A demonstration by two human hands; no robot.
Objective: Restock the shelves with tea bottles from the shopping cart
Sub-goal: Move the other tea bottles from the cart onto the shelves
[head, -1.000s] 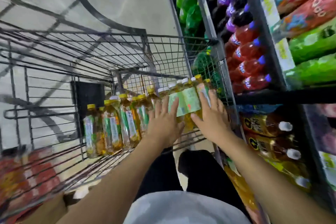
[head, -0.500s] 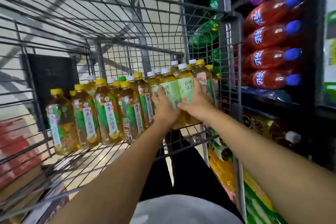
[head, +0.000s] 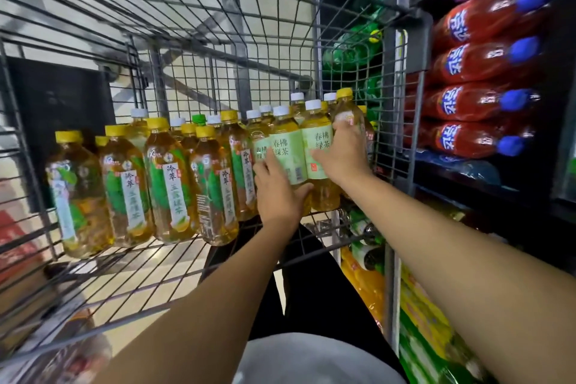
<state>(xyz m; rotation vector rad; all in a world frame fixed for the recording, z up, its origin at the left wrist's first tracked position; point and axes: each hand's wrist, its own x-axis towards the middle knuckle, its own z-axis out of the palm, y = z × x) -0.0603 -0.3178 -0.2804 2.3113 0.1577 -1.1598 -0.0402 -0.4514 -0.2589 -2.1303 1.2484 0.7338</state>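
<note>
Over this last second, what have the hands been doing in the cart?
Both hands went from flat against the pale-label tea bottles to closing on them: the left hand now has a grip on one low down, the right hand on another's label. The yellow-capped bottles stayed standing in the cart.

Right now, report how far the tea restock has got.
Done: nothing visible; no tea shelf shows. In hand: the left hand and right hand grip white-capped tea bottles in the shopping cart, not yet lifted out. Left: those, plus the yellow-capped tea bottles standing beside them.
</note>
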